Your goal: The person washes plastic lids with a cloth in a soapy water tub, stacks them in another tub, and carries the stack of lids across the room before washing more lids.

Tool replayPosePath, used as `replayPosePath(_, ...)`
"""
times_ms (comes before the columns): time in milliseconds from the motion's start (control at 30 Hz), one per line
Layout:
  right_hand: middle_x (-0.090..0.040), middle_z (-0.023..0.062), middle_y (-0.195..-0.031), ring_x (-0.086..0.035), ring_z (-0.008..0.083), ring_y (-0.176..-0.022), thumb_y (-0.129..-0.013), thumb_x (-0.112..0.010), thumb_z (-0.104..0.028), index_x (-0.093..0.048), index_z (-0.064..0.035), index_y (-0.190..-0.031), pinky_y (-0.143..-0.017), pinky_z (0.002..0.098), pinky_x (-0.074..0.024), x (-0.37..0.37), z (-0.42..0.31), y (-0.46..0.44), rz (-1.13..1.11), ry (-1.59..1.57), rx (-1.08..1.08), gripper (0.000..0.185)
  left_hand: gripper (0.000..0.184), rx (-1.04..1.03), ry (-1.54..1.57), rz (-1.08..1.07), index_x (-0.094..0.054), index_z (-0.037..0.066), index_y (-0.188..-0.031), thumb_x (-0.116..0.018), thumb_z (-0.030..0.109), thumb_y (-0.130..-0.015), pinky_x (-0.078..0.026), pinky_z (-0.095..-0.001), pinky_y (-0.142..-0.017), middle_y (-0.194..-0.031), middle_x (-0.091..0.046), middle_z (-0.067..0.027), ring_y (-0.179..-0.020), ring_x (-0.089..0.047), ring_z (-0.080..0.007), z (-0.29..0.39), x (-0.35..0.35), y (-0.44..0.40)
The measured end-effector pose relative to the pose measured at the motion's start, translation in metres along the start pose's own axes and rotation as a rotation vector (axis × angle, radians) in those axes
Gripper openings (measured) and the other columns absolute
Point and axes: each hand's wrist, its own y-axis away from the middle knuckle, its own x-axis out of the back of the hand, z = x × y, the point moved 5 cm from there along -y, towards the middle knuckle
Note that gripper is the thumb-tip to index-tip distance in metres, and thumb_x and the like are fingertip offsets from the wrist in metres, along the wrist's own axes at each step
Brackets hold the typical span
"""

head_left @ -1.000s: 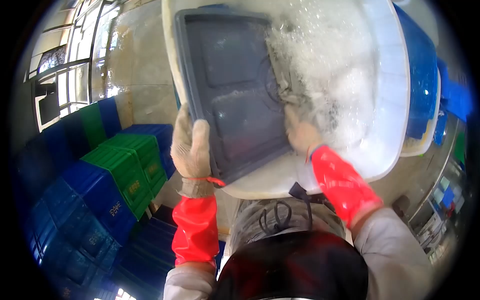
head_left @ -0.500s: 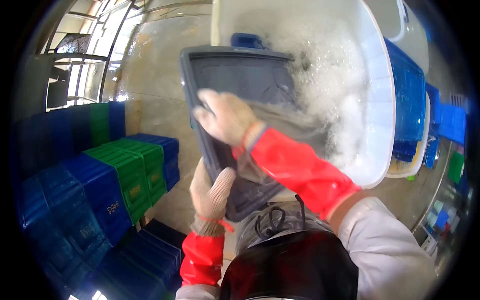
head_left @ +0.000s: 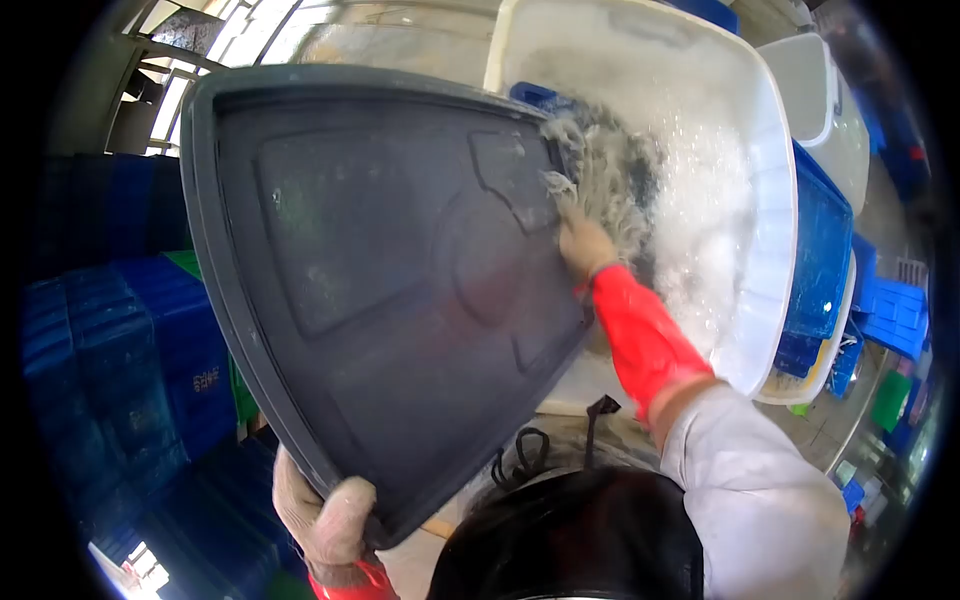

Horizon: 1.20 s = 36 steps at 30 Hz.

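A large dark grey plastic lid [head_left: 390, 230] with a raised rim is tilted up in front of me. My left hand [head_left: 325, 510], in a pale knitted glove and red sleeve, grips its lower left corner, thumb on the inner face. At the lid's right edge, my right hand [head_left: 585, 243] clutches a shaggy greyish cloth [head_left: 610, 180]. That cloth hangs at the sudsy water [head_left: 700, 200] of a white tub [head_left: 775, 230]. A blue plastic piece [head_left: 538, 97] shows in the tub behind the lid.
Stacked blue crates [head_left: 180, 330] stand on the left, partly behind the lid. Beyond the tub on the right are a blue bin [head_left: 818, 245], a white container [head_left: 800, 85] and blue baskets [head_left: 893, 312]. A window [head_left: 240, 40] is at the upper left.
The lid has been raised closer and swung left, with my left hand moving down and left on it. My right hand has moved off the lid's face to its tub-side edge with the cloth.
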Motion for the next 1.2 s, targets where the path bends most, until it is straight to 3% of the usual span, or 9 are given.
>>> replayPosePath(233, -0.069, 0.0234, -0.124, -0.066, 0.0398, -0.115, -0.096, -0.047, -0.026, -0.050, -0.0237, -0.150, -0.101, 0.0469, -0.0495, 0.068, -0.011, 0.164, -0.850, 0.194, -0.296, 0.054, 0.088, -0.202, 0.071, 0.004, -0.052, -0.009, -0.141, -0.083, 0.034, -0.072, -0.054, -0.0330, -0.091, -0.119, -0.067, -0.0140, -0.103, -0.066, -0.0230, 0.037, -0.029, 0.010)
replayPosePath(400, -0.069, 0.0229, -0.122, -0.067, 0.0409, -0.111, -0.089, -0.059, -0.026, -0.059, -0.0202, -0.142, -0.097, 0.0468, -0.0526, 0.179, 0.037, 0.198, -0.401, 0.106, -0.136, 0.053, 0.092, -0.438, -0.109, -0.153, -0.052, -0.011, -0.141, -0.087, 0.039, -0.071, -0.055, -0.0359, -0.092, -0.120, -0.069, -0.0169, -0.105, -0.068, -0.0247, 0.089, -0.057, 0.025)
replayPosePath(500, -0.070, 0.0241, -0.114, -0.069, 0.0378, -0.106, -0.087, -0.065, -0.024, -0.057, -0.0167, -0.142, -0.090, 0.0510, -0.0538, 0.249, 0.004, 0.227, -0.524, 0.115, -0.551, 0.057, 0.084, -0.585, -0.150, -0.176, -0.060, -0.010, -0.135, -0.087, 0.029, -0.066, -0.056, -0.0340, -0.086, -0.114, -0.071, -0.0140, -0.098, -0.069, -0.0241, 0.134, -0.073, 0.038)
replayPosePath(567, -0.074, 0.0170, -0.100, -0.072, 0.0372, -0.096, -0.080, -0.072, -0.026, -0.074, -0.0197, -0.116, -0.080, 0.0513, -0.0552, 0.240, 0.065, 0.243, -0.429, 0.783, -0.114, 0.036, 0.076, -0.848, -0.492, -0.190, -0.062, -0.009, -0.132, -0.082, 0.023, -0.067, -0.056, -0.0346, -0.086, -0.109, -0.073, -0.0148, -0.097, -0.070, -0.0245, 0.157, -0.076, 0.035)
replayPosePath(667, -0.075, 0.0118, -0.096, -0.071, 0.0337, -0.092, -0.079, -0.073, -0.027, -0.078, -0.0200, -0.091, -0.078, 0.0492, -0.0548, 0.263, 0.052, 0.245, -0.523, 0.983, -0.203, 0.015, 0.042, -1.323, -1.033, -0.072, -0.073, 0.001, -0.116, -0.074, 0.015, -0.076, -0.050, -0.0378, -0.100, -0.103, -0.074, -0.0116, -0.112, -0.067, -0.0315, 0.180, -0.080, 0.002)
replayPosePath(767, -0.074, 0.0117, -0.092, -0.070, 0.0341, -0.091, -0.080, -0.072, -0.026, -0.078, -0.0182, -0.080, -0.080, 0.0477, -0.0548, 0.298, 0.030, 0.250, -0.163, 0.615, -0.001, 0.010, 0.022, -1.433, -0.851, 0.061, -0.075, 0.007, -0.108, -0.069, 0.007, -0.087, -0.049, -0.0411, -0.104, -0.107, -0.076, -0.0097, -0.120, -0.065, -0.0330, 0.160, -0.079, -0.066)
replayPosePath(900, -0.071, 0.0154, -0.086, -0.069, 0.0276, -0.082, -0.088, -0.065, -0.020, -0.075, -0.0044, -0.095, -0.078, 0.0408, -0.0539, 0.296, 0.006, 0.229, -0.116, -0.093, -0.017, 0.020, 0.050, -0.868, -0.109, 0.006, -0.056, -0.004, -0.142, -0.050, -0.008, -0.093, -0.043, -0.0384, -0.114, -0.151, -0.050, -0.0210, -0.137, -0.052, -0.0275, 0.061, -0.115, -0.154)
replayPosePath(1033, -0.073, 0.0134, -0.092, -0.069, 0.0189, -0.084, -0.094, -0.065, -0.016, -0.073, -0.0023, -0.102, -0.078, 0.0348, -0.0539, 0.243, -0.114, 0.181, -0.202, -0.776, 0.017, 0.018, 0.040, -0.586, 0.130, -0.346, -0.051, -0.004, -0.139, -0.049, 0.019, -0.106, -0.053, -0.0355, -0.089, -0.123, -0.063, -0.0114, -0.110, -0.062, -0.0203, -0.028, -0.178, -0.105)
replayPosePath(1200, -0.070, 0.0118, -0.115, -0.065, 0.0315, -0.109, -0.088, -0.072, -0.022, -0.072, -0.0109, -0.112, -0.094, 0.0431, -0.0506, 0.160, -0.222, 0.141, -0.013, -0.472, 0.540, 0.026, 0.044, -0.118, 0.458, -0.411, -0.050, 0.000, -0.144, -0.046, 0.029, -0.111, -0.044, -0.0345, -0.107, -0.134, -0.058, -0.0106, -0.126, -0.055, -0.0206, -0.160, -0.185, -0.089)
